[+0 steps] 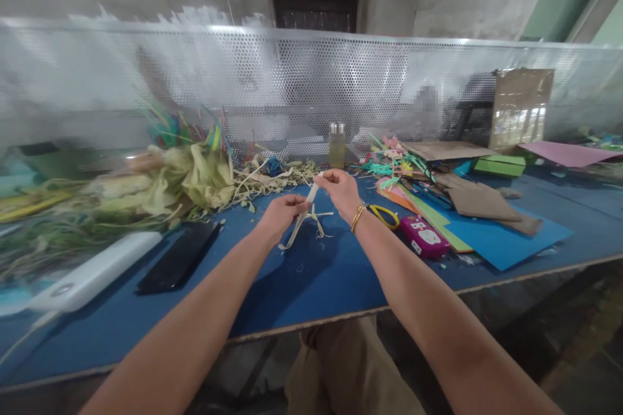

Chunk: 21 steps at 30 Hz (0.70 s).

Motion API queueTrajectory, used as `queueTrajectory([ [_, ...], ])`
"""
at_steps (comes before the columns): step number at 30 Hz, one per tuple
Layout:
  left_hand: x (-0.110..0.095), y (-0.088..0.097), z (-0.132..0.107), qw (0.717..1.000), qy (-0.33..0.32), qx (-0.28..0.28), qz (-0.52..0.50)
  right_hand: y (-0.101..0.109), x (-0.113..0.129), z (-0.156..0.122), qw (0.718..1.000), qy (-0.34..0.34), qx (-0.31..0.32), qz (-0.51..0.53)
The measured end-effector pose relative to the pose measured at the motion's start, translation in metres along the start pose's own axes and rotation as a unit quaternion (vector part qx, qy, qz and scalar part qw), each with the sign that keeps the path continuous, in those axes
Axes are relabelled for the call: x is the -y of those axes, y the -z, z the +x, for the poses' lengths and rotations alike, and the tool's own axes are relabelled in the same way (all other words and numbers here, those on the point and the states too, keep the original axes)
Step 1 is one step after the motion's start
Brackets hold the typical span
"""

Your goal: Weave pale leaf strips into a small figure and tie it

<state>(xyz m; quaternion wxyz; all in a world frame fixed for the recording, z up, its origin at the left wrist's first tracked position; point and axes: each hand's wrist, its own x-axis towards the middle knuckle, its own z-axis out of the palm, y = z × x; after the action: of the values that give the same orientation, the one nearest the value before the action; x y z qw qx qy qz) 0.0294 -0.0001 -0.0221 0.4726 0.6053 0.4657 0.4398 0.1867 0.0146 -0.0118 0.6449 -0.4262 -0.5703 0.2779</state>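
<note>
Both my arms reach out over a blue table (302, 285). My left hand (282, 213) is closed in a pinch on the lower part of a pale corn-husk strip (305, 209). My right hand (341, 189), with a gold bracelet at the wrist, pinches the strip's upper end. The strip runs slanted between the two hands, and thin husk strands stick out sideways from its middle, just above the table. A heap of pale green corn husks (195, 178) lies to the left of my hands.
A white power bank (92, 272) and a black phone (178, 258) lie at the left. Yellow-handled scissors (384, 215), a pink case (422, 237), coloured paper sheets (501, 237) and a cardboard box (520, 107) are at the right. A small bottle (336, 144) stands before a perforated metal screen.
</note>
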Motion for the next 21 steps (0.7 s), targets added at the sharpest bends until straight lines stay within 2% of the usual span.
queueTrajectory([
  [4,0.0,0.0,0.001,0.998,-0.038,-0.018,0.037,-0.001,0.002,-0.003,0.998,0.032,0.014,-0.053],
  [8,0.0,0.001,0.003,0.996,-0.054,-0.016,0.068,-0.004,-0.003,-0.003,0.997,0.026,0.025,-0.068],
  [12,-0.001,0.003,0.001,0.997,-0.048,0.015,0.058,-0.003,-0.005,-0.002,0.999,-0.003,0.034,0.003],
  [17,-0.008,0.006,-0.004,0.998,-0.005,0.048,0.038,0.0,-0.002,-0.002,0.994,-0.054,0.072,0.069],
  [21,-0.013,0.009,-0.005,0.997,-0.01,0.05,0.066,0.001,-0.001,-0.001,0.995,-0.066,0.042,0.059],
])
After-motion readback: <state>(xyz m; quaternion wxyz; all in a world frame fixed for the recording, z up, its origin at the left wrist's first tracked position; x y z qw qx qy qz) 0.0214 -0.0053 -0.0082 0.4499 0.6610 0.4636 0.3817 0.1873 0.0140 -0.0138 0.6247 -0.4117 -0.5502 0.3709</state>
